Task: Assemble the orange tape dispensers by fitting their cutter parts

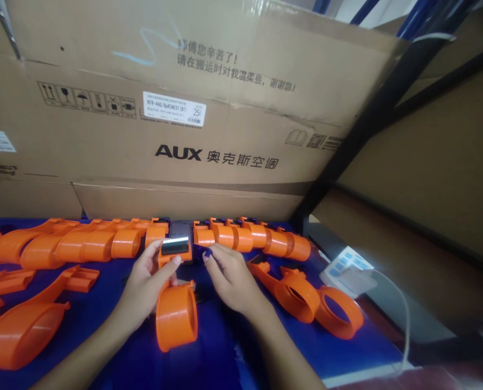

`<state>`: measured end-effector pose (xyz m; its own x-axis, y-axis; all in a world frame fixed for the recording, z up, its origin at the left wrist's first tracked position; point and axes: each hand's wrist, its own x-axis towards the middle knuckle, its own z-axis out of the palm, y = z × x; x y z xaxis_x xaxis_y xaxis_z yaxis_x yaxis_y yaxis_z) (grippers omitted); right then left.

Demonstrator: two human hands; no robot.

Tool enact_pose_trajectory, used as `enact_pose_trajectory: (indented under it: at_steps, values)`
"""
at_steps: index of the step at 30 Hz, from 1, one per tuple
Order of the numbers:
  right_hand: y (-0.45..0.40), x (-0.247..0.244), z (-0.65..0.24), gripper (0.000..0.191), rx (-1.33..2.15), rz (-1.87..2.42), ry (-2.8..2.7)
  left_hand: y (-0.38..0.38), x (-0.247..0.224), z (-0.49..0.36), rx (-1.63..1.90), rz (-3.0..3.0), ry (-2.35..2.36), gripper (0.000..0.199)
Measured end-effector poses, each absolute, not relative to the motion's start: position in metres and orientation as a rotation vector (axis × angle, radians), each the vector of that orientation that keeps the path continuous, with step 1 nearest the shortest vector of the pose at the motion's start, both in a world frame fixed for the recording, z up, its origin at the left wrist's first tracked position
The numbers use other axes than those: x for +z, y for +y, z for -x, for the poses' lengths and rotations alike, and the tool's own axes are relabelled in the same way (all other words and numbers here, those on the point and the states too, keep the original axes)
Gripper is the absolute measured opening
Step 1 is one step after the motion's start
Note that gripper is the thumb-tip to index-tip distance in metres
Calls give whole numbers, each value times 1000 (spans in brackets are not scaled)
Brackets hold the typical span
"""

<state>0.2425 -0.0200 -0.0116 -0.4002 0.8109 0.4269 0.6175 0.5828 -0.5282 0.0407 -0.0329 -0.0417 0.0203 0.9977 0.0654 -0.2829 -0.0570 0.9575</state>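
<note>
An orange tape dispenser [176, 317] hangs upright near the middle of the blue surface, its round hub toward me. My left hand [149, 281] grips its upper part, with the thumb across the orange frame below a black piece [175, 246] that has a silver toothed edge. Just right of the dispenser's head, my right hand [230, 275] pinches a small dark blue piece [201, 252] between thumb and fingers. Behind the dispenser's head stands a dark box-like object [181, 231], partly hidden.
Orange dispensers [98, 245] line the back left, and more with dark tops [247, 238] line the back right. Others lie at the left [25, 325] and right [341, 312]. Behind stands a large carton [225, 184]. A white device with a cable [352, 276] sits at right.
</note>
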Motion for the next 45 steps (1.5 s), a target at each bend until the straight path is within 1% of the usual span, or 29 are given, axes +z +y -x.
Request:
enact_pose_trajectory:
  at_steps: [3, 8, 11, 15, 21, 32, 45]
  values:
    - [-22, -22, -233, 23, 398, 1005, -2041, -31, -43, -40, 1366, -1089, 954, 38]
    - [-25, -37, -221, 15, 426, 965, -1727, -30, -47, -39, 1379, -1130, 934, 37]
    - [-27, -39, -215, 9, 387, 942, -1695, -29, -51, -39, 1376, -1147, 911, 37]
    - [-28, -38, -212, 12, 296, 921, -1744, -29, -51, -40, 1373, -1162, 897, 36]
    - [-29, -37, -216, 9, 224, 956, -1795, -30, -50, -41, 1354, -1173, 875, 35]
    - [-25, -34, -220, 15, 221, 936, -1896, -35, -46, -43, 1331, -1198, 917, 35]
    - [-27, -31, -220, 15, 256, 864, -1976, -33, -51, -40, 1320, -1233, 918, 33]
